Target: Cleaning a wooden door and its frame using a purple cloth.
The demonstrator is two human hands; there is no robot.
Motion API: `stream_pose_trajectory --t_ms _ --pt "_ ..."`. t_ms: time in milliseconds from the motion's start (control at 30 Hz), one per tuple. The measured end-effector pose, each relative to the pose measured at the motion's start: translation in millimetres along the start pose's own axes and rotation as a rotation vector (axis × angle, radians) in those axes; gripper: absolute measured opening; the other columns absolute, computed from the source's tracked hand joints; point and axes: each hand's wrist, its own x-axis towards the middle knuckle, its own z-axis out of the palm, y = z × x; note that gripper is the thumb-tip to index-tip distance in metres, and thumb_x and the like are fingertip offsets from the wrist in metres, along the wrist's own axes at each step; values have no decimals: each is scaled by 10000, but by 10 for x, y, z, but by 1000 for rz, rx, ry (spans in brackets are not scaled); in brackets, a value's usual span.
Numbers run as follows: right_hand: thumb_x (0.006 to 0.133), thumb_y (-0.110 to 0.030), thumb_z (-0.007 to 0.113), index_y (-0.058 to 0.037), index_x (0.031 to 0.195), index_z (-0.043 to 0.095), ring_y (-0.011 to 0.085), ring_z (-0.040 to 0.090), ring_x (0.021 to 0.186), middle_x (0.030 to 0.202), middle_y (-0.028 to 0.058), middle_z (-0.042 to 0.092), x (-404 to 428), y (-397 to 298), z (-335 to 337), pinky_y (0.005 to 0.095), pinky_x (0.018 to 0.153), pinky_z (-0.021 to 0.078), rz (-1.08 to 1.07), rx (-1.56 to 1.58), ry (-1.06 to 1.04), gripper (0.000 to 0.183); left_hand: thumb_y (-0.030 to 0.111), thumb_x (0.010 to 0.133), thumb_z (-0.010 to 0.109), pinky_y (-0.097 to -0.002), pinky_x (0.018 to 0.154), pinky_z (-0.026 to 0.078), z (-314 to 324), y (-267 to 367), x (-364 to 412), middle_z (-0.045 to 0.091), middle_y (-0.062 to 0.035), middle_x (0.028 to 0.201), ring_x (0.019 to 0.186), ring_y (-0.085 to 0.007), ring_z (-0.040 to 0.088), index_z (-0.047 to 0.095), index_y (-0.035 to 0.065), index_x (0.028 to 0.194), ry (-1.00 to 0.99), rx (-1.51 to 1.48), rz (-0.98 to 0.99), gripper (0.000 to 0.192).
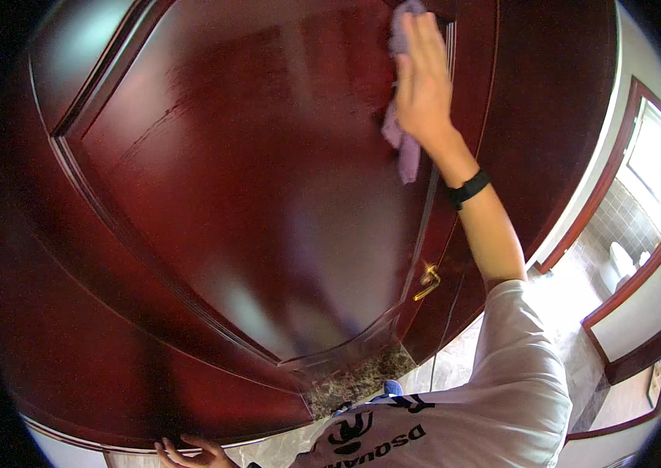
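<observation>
A purple cloth (408, 158) lies pressed against a glossy dark red wooden door (237, 193) under my right hand (427, 88), near the right moulding of the door's large panel. The cloth shows past my fingertips and hangs down below my palm. A black band circles my right wrist. Down at the lower left, my left hand (193, 453) holds nothing visible, its fingers apart, by the bottom edge of the red woodwork; part of it is cut off by the picture's rim. A brass lever handle (427, 283) sits on the door below my right forearm.
Below the door lies a dark patterned stone threshold (359, 380), with the tip of a blue shoe (392, 387) beside it. Pale tiled floor runs to the right. A red-framed doorway at the far right shows a toilet (620, 263) and a bright window (658, 161).
</observation>
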Motion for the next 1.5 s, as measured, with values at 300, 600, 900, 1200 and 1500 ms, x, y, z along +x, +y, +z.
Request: stream_pose_trajectory --t_ms 300,600,900,1200,1500 --pt "1011 -61 446 5 1491 402 400 318 1461 1555 245 362 -562 1202 -392 448 1199 271 199 -28 -1 487 383 1030 534 -523 1118 374 368 -175 199 370 -275 1508 1354 -394 416 331 -18 1515 164 -469 -484 661" --pt "1054 -245 394 16 1508 378 387 301 1476 1597 238 302 -987 862 -282 427 1208 223 423 68 45 524 402 1027 518 -484 1118 375 530 61 217 397 -248 1515 1348 -374 439 368 -9 1511 246 -364 -649 653" --pt "828 -139 637 -77 1432 534 370 421 1410 1463 160 506 -744 -548 -73 508 1149 354 68 109 -163 616 332 1020 521 -466 1101 403 495 244 322 444 -236 1485 1297 -351 496 422 -36 1471 327 -458 -736 590" --pt "834 -5 564 -30 1465 472 439 342 1440 1536 227 399 -556 638 -363 526 1173 285 94 -94 -146 639 354 1022 560 -415 1043 444 581 -17 176 528 -207 1431 1244 -313 544 477 -9 1451 376 -221 -613 568" --pt "1014 -45 439 9 1474 436 400 345 1443 1548 258 365 -1430 780 -310 431 1196 260 334 -81 32 464 304 1020 541 -441 1072 424 678 55 207 496 -250 1450 1265 -330 532 472 -29 1451 410 -283 -663 549"
